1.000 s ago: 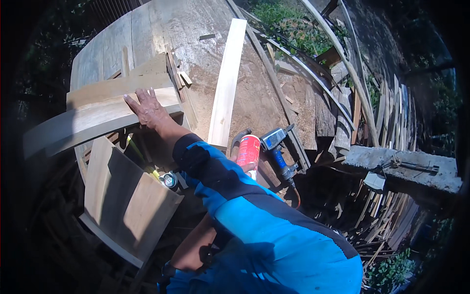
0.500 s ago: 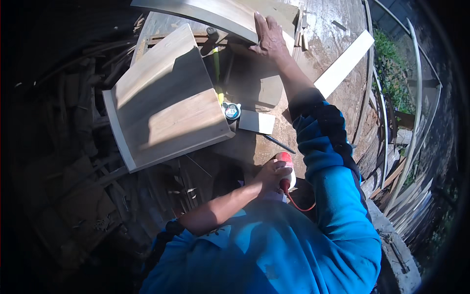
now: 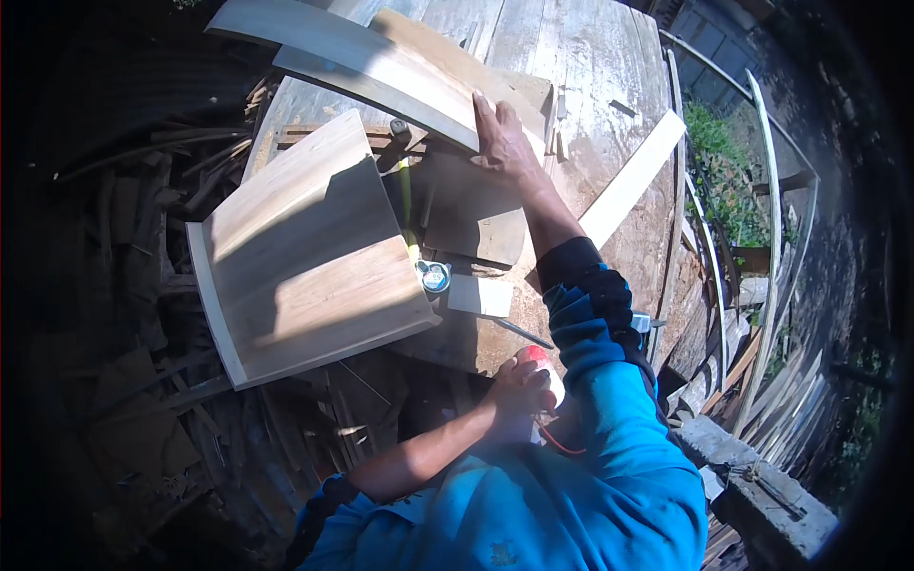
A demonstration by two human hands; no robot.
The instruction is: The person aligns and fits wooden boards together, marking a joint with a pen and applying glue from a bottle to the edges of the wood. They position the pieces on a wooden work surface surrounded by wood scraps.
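In my left hand (image 3: 519, 388), close to my body, is a white-and-red bottle (image 3: 550, 383). A thin red cord or tube (image 3: 562, 442) curves from its lower part. My right hand (image 3: 509, 147) reaches far forward and grips the near end of a long, slightly curved wooden board (image 3: 381, 62), thumb on the near edge and fingers over the top. Left of my arms lies a wide wooden panel (image 3: 314, 247) with a raised strip along its left side. Beside it sits a tape measure (image 3: 435, 277), its yellow blade running away from me. A small pale wood block (image 3: 480, 296) touches it.
Beneath these pieces is a worn wooden worktop (image 3: 609, 57). On the right rests a long pale strip (image 3: 633, 181); a dark slim tool (image 3: 524, 333) lies near the bottle. Scrap wood (image 3: 124, 238) is heaped at left, and slats (image 3: 785, 409) stand at right.
My view has shifted, so the whole scene sits lower and a little further left. The right hand keeps its hold on the board. The bottle's red nozzle shows less now.
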